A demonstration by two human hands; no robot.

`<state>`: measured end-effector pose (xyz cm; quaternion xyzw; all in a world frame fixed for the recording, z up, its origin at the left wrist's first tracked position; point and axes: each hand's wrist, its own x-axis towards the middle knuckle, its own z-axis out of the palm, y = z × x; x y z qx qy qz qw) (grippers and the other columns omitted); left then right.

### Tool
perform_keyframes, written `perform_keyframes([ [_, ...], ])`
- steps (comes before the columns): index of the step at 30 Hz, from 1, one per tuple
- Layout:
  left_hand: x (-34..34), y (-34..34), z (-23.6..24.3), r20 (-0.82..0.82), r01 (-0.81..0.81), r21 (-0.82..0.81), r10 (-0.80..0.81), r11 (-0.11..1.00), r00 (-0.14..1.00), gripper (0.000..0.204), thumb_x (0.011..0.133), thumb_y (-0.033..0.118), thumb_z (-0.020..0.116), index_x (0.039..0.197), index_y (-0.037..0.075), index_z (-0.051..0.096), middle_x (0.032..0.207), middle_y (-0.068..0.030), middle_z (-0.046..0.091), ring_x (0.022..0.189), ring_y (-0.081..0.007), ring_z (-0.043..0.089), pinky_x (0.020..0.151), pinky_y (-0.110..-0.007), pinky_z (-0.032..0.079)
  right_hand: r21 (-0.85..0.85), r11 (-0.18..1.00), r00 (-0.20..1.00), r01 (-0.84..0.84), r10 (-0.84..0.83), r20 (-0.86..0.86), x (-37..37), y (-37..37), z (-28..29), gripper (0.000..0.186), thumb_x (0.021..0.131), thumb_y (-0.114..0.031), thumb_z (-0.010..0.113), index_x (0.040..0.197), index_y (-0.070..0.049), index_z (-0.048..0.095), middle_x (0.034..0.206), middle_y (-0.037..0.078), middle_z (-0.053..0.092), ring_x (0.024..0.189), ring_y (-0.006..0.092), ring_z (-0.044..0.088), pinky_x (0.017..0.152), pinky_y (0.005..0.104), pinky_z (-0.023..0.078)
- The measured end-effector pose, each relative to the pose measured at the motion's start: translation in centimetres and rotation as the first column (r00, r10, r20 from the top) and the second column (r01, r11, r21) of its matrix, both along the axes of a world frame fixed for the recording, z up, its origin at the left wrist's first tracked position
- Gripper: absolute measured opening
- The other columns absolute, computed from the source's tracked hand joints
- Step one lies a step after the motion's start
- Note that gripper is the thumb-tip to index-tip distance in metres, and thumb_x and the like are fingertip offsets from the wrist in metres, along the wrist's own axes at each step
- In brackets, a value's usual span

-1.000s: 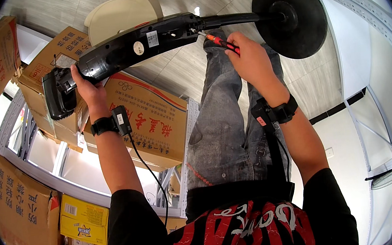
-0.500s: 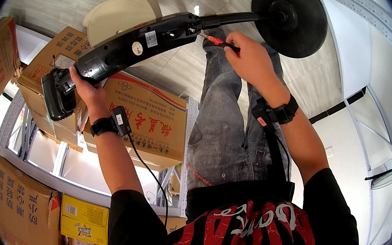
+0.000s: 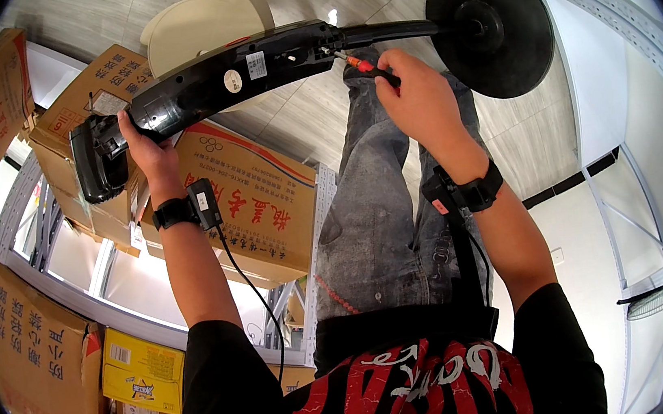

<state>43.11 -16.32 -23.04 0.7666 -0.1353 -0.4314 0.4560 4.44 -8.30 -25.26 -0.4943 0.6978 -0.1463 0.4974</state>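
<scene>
A long, curved black device [image 3: 196,91] lies sideways across the top of the view. A thin pole [image 3: 393,31] joins its body to a round black disc base [image 3: 493,49] on the right. My left hand [image 3: 149,152] is closed around the body near its blocky left end, thumb on the side facing me. In my right hand [image 3: 420,99] is a screwdriver [image 3: 369,68] with a red and black handle. Its tip points at the joint [image 3: 327,44] where body meets pole; whether it touches a screw is too small to tell. A white label [image 3: 256,66] and an oval sticker mark the body.
Cardboard boxes [image 3: 240,193] stand on metal shelving [image 3: 139,311] at my left, with a yellow box [image 3: 143,371] lower down. A beige chair [image 3: 201,27] is beyond the device. White metal shelving [image 3: 613,19] runs along the right side. My legs [image 3: 374,218] are below the device.
My right hand and the screwdriver have shifted slightly left and up, with the wrist turned a little. The device and my left hand stay in place.
</scene>
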Motion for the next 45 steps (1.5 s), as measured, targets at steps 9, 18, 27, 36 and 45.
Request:
perform_keyframes([
  [9, 0.8, 0.1, -0.2, -0.020, 0.038, -0.003, -0.038, 0.999, 0.999, 0.043, 0.093, 0.044, 0.059, 0.115, 0.007, 0.059, 0.107, -0.0041, 0.066, 0.094, -0.0184, 0.066, 0.079, -0.033, 0.053, -0.066, 0.977, 0.972, -0.205, 0.195, -0.130, 0.8, 0.8, 0.2, 0.026, 0.082, -0.006, 0.062, 0.106, -0.010, 0.058, 0.099, 0.012, 0.057, 0.080, 0.0340, 0.062, 0.067, 0.0423, 0.049],
  [18, 0.1, 0.0, -0.1, 0.022, 0.006, 0.009, -0.006, 1.000, 1.000, 0.044, 0.091, 0.045, 0.060, 0.115, 0.009, 0.059, 0.105, -0.0025, 0.067, 0.090, -0.0170, 0.066, 0.075, -0.031, 0.052, -0.062, 0.992, 0.992, -0.113, 0.109, -0.062, 0.7, 1.0, 1.2, 0.027, 0.080, -0.005, 0.061, 0.107, -0.010, 0.058, 0.099, 0.012, 0.056, 0.080, 0.0347, 0.062, 0.067, 0.0419, 0.050],
  [27, -0.3, -0.1, 0.0, 0.039, -0.014, 0.008, 0.014, 1.000, 0.999, 0.047, 0.090, 0.045, 0.062, 0.117, 0.007, 0.058, 0.107, -0.0037, 0.066, 0.094, -0.0176, 0.066, 0.079, -0.032, 0.052, -0.088, 0.990, 0.993, -0.114, 0.113, -0.014, 0.6, 0.4, 1.4, 0.026, 0.081, -0.008, 0.061, 0.107, -0.010, 0.057, 0.098, 0.012, 0.057, 0.080, 0.0348, 0.061, 0.067, 0.0409, 0.049],
  [36, -0.2, -0.1, 0.0, 0.033, -0.020, 0.019, 0.019, 1.000, 0.999, 0.046, 0.090, 0.045, 0.062, 0.118, 0.009, 0.058, 0.109, -0.0032, 0.066, 0.095, -0.0176, 0.065, 0.080, -0.032, 0.052, -0.096, 0.994, 0.998, -0.056, 0.056, 0.000, 1.0, 0.5, 1.2, 0.022, 0.081, -0.007, 0.059, 0.103, -0.009, 0.055, 0.090, 0.012, 0.057, 0.076, 0.0354, 0.061, 0.064, 0.0454, 0.050],
  [45, -0.1, 0.0, -0.1, 0.030, -0.009, 0.010, 0.008, 1.000, 1.000, 0.049, 0.090, 0.045, 0.062, 0.120, 0.007, 0.058, 0.114, -0.0043, 0.065, 0.100, -0.0186, 0.064, 0.086, -0.034, 0.051, -0.111, 0.991, 0.997, -0.080, 0.079, -0.020, 0.9, 0.2, 1.7, 0.019, 0.082, -0.008, 0.060, 0.100, -0.007, 0.055, 0.088, 0.013, 0.057, 0.074, 0.0361, 0.061, 0.063, 0.0452, 0.050],
])
